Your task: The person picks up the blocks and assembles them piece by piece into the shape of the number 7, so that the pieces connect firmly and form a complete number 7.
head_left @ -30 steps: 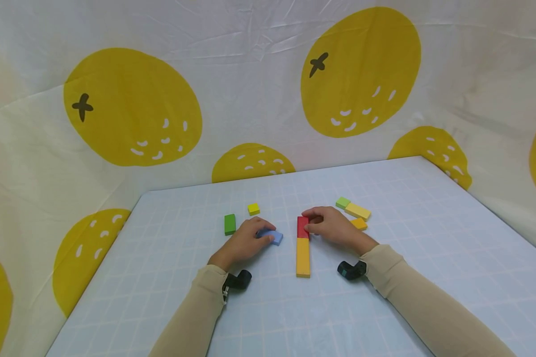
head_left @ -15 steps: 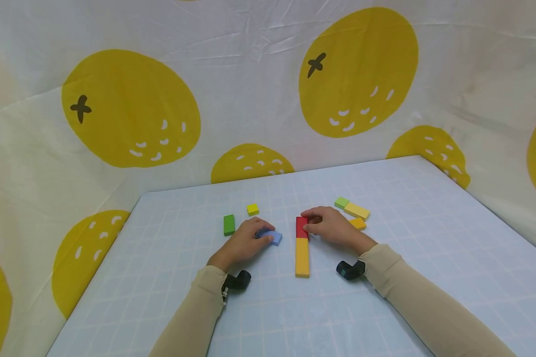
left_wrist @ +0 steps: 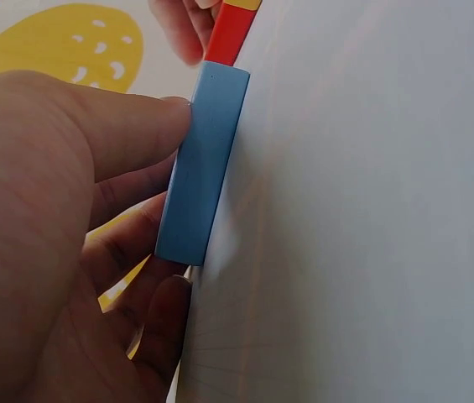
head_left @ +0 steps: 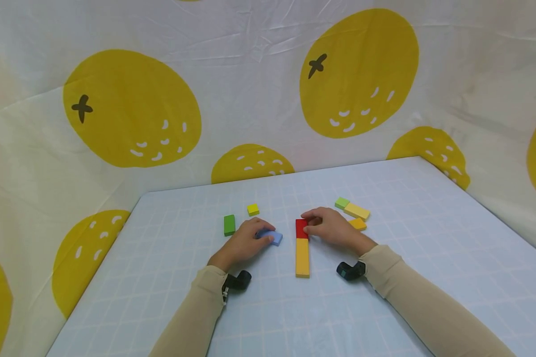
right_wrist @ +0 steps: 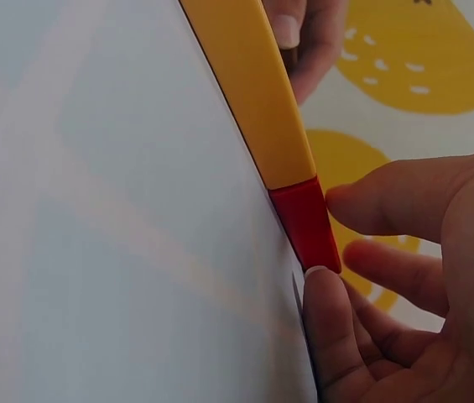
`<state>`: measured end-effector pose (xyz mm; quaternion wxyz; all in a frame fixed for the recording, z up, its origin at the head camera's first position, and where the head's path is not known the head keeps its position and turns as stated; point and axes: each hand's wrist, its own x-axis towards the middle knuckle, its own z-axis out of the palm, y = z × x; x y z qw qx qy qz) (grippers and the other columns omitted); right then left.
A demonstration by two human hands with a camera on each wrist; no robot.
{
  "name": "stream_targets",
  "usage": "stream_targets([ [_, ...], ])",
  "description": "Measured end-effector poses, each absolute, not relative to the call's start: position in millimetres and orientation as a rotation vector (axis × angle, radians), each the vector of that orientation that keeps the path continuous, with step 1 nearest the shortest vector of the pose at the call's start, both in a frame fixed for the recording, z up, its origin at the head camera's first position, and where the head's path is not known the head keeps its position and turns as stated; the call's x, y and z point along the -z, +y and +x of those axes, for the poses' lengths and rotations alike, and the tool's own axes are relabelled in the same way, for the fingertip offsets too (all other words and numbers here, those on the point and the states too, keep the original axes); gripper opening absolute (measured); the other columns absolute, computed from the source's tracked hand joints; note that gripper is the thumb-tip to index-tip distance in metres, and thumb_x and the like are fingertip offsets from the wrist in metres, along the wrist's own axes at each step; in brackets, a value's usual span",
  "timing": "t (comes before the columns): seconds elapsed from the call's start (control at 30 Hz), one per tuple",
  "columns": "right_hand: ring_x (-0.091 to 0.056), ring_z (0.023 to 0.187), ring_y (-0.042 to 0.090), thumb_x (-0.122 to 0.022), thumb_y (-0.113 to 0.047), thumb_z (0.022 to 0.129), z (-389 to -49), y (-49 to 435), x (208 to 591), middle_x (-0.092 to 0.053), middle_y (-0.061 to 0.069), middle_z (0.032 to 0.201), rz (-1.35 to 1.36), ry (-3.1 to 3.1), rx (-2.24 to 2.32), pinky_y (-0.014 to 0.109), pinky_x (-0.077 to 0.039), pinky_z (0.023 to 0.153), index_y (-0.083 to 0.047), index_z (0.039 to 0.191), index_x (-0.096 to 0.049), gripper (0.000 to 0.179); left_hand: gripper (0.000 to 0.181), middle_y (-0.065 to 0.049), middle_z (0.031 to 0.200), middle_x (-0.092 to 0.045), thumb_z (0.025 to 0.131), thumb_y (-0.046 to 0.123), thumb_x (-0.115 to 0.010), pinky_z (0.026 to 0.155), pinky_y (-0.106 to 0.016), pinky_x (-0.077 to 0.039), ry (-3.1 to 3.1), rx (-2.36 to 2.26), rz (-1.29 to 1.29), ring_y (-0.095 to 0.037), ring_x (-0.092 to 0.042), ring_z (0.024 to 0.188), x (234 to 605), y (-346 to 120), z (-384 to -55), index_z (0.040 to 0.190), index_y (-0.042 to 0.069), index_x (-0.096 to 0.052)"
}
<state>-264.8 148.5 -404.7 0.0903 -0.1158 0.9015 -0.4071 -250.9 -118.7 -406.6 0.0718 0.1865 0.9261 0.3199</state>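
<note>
My left hand (head_left: 243,240) pinches a blue block (head_left: 276,237) lying flat on the table, left of centre. The left wrist view shows the thumb on one edge of the blue block (left_wrist: 203,164), fingers curled behind it. My right hand (head_left: 330,227) holds a small red block (head_left: 301,229) by its right side and far end. In the right wrist view, thumb and fingers meet that red block (right_wrist: 308,222). A long orange-yellow block (head_left: 302,258) lies end to end with the red one, on the near side. The fingers partly hide the blue block in the head view.
Left of the hands lie a green block (head_left: 230,225) and a yellow cube (head_left: 253,209). Beyond the right hand are a light green block (head_left: 342,203), a pale yellow block (head_left: 357,211) and an orange block (head_left: 358,224). A fruit-print curtain (head_left: 250,99) surrounds the checked table (head_left: 268,317).
The red block's far edge sits slightly nearer to me, and its top looks brighter. Both hands stay almost in place.
</note>
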Motion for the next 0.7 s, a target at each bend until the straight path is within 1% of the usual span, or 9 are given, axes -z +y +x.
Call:
stream_targets([
  [0.43,-0.057,0.109,0.021,-0.070,-0.024,0.093,-266.2,152.0,408.4,-0.063,0.003,0.119,-0.415,2.690,1.190,0.040,-0.050,0.096,-0.013,0.134,-0.063,0.043,0.024,0.002,0.129,-0.058,0.100,0.030,-0.063,0.110,-0.045,-0.038,2.782,-0.959,0.560,-0.021,-0.048,0.124,406.8,-119.1,-251.2,0.122,0.022,-0.069],
  [0.7,-0.056,0.109,0.021,-0.070,-0.025,0.094,-263.7,151.0,406.1,-0.062,0.003,0.120,-0.412,2.689,1.179,0.040,-0.050,0.097,-0.014,0.135,-0.062,0.043,0.025,0.003,0.130,-0.057,0.100,0.032,-0.063,0.111,-0.045,-0.037,2.788,-0.943,0.529,-0.021,-0.047,0.125,408.1,-118.6,-251.4,0.122,0.023,-0.068],
])
